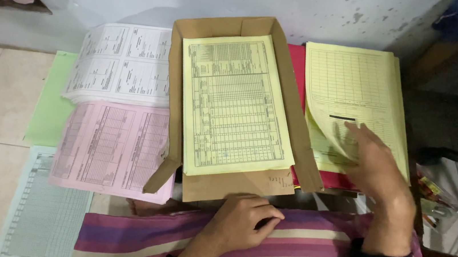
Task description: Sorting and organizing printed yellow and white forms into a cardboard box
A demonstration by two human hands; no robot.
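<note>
- Right hand [372,156]: fingers spread flat, lifting yellow stack's [360,86] top sheet; peel one only.
- Left hand [244,219]: curled closed, empty, resting on striped cloth [295,256].
- Cardboard tray [234,28]: keep your sheets square.

Both hands bare: left hand [241,219], right hand [371,162]; no rings, watch or gloves visible on either. Dark sleeve, navy or black, covers each forearm and ends at the wrist; right cuff plain and snug. Lap covered by a striped cloth [283,255], purple and magenta bands with cream lines.
</note>
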